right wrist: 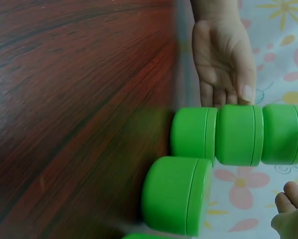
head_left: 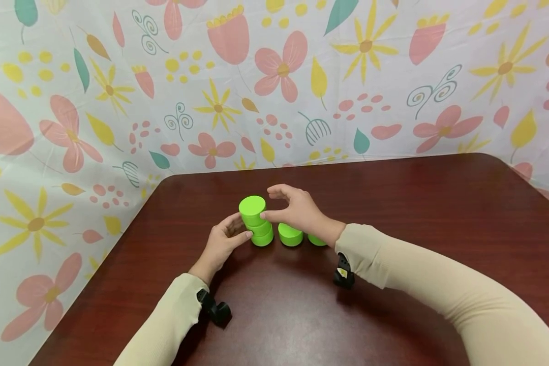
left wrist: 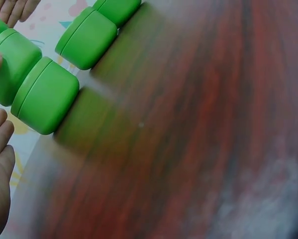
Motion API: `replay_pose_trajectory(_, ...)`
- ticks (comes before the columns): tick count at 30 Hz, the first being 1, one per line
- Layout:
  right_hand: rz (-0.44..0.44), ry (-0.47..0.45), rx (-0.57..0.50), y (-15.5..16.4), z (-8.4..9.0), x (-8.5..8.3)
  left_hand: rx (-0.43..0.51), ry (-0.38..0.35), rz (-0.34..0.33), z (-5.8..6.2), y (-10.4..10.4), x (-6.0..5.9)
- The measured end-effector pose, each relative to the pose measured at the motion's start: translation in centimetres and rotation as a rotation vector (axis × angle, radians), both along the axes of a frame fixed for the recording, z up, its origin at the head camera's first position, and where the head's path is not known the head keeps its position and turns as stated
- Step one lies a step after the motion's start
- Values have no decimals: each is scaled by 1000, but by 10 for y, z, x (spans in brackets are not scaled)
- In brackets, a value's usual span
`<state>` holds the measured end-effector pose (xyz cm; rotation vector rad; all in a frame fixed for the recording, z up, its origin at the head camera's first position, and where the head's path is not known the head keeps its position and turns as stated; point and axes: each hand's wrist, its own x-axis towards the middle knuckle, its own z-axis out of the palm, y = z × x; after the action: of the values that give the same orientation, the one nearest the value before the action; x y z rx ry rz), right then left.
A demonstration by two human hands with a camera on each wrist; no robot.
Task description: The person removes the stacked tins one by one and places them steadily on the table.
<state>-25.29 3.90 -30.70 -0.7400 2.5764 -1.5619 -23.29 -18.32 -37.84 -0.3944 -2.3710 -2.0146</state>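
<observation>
At far left on the worktop [head_left: 302,300], the left hand [head_left: 220,243] stands with thumb and fingers parted beside a stack [head_left: 262,229]; I cannot tell how firmly, if at all, it touches. Next comes that stack: a top container [head_left: 252,206], a middle one and a bottom one, all green. To its right I see a fourth container [head_left: 290,235] standing alone. The right hand [head_left: 300,209] hangs above, thumb and fingers wide apart and holding nothing, the thumb close to the top container. Farthest right, a fifth container [head_left: 316,240] is partly hidden by the wrist [head_left: 333,231]. I judge the stacking partly done: three containers are up, two left single. Count: five containers, one stack, two hands.
</observation>
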Motion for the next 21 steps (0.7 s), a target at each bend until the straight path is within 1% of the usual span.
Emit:
replay_pose_trajectory(4,1,2,9,-6,-2,-1,6,6,-4,-2,0,-1)
replay_pose_trajectory(15,-2,-32,44,-15,-4,-2,29,24,0,-4,3,0)
replay_pose_trajectory(21,4,-13,42,-18,-5,-3,46,41,-18,-5,4,-1)
